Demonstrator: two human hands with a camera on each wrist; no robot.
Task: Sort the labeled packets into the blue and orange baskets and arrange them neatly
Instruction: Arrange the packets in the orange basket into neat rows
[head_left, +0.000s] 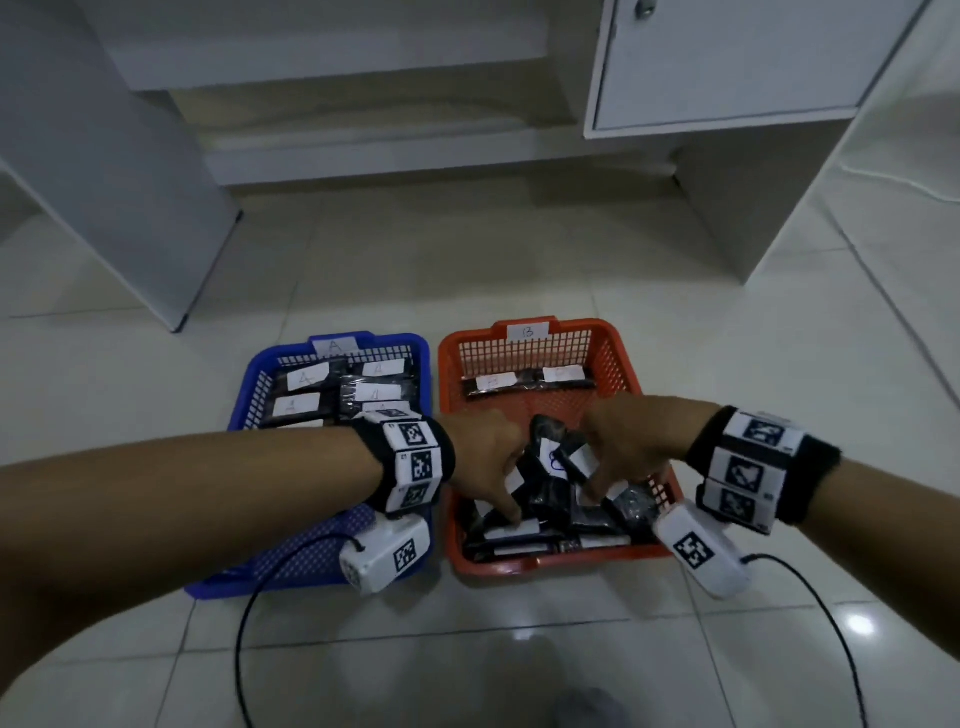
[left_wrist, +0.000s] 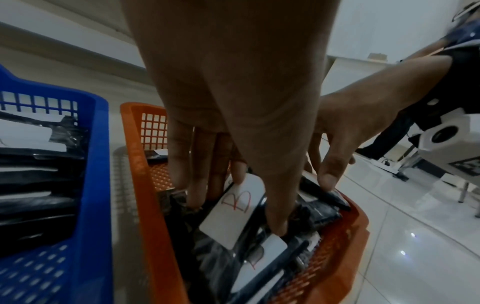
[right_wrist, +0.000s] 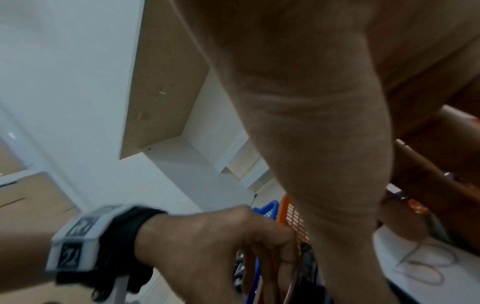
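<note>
The blue basket (head_left: 249, 395), tagged A, holds black packets (head_left: 306, 392) with white A labels laid in rows. To its right, the orange basket (head_left: 618, 358) is tagged B. It has two B packets (head_left: 524, 384) along its far wall and a loose heap of black packets (head_left: 550, 514) at its near end. Both hands reach down into that heap. My left hand (head_left: 506, 499) pinches a packet with a red B label (left_wrist: 233, 207) between its fingers and thumb (left_wrist: 278, 216). My right hand (head_left: 597, 488) grips another black packet (left_wrist: 335, 197), whose B label (right_wrist: 428, 265) lies under its fingers.
The baskets stand side by side on a glossy tiled floor (head_left: 519, 270). A white desk panel (head_left: 130, 182) rises at the back left and a white cabinet (head_left: 727, 67) at the back right. Black cables (head_left: 244, 623) trail from the wrist cameras over the near floor.
</note>
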